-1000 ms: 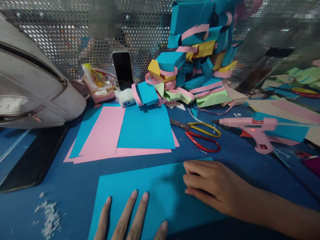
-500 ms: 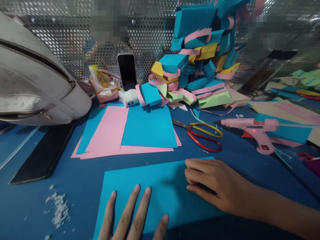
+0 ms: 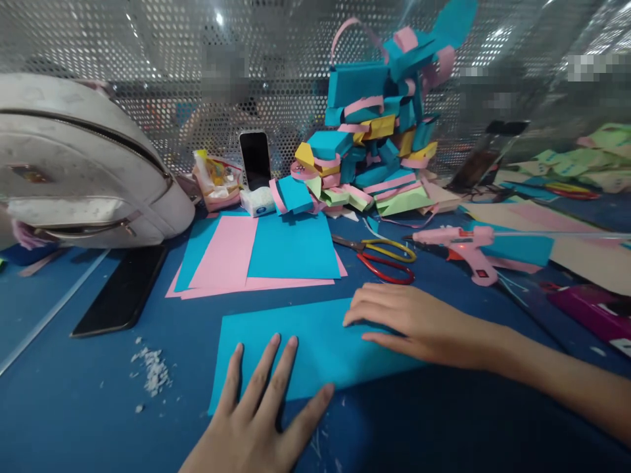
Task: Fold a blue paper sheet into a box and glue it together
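Note:
A blue sheet of paper lies flat on the table in front of me. My left hand rests on its left part, fingers spread and holding nothing. On the right part of the sheet lies my right hand, palm down, its fingers stretched out and the thumb apart. It covers the sheet's right end. Just beyond that hand are scissors with one yellow and one red handle. Overlapping blue and pink sheets are spread behind the blue paper.
A pink glue gun lies at the right, its cord trailing. Folded paper pieces are piled up against a perforated metal panel. At the left are a white backpack, a black phone and white crumbs. Another phone stands upright.
My right hand has uncurled from a loose fist and now lies with fingers stretched out on the paper. More of my left hand shows, still spread on the sheet. The camera view has shifted.

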{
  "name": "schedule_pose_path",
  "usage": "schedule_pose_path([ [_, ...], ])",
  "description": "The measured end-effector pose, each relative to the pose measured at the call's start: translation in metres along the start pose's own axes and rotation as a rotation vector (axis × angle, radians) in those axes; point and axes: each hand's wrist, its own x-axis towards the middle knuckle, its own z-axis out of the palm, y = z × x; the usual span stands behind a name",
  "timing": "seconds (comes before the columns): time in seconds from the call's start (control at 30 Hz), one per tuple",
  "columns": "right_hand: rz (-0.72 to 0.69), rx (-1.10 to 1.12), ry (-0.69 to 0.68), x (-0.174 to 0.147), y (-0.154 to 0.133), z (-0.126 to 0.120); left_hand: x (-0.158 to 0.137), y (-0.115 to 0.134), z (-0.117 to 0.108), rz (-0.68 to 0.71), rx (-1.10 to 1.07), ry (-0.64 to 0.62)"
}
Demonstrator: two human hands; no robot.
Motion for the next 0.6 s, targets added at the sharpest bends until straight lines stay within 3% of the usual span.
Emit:
schedule_pose_path([
  [0.23, -0.259, -0.118, -0.027, -0.008, -0.047, 0.027, 0.008, -0.008, -0.013, 0.133, 0.028, 0.015],
  [0.4, -0.182, -0.068, -0.048, -0.015, -0.041, 0.043, 0.005, -0.006, -0.004, 0.118, 0.102, 0.017],
  [0.6, -0.137, -0.043, -0.083, -0.015, -0.037, 0.039, 0.000, -0.001, 0.008, 0.081, 0.111, 0.028],
])
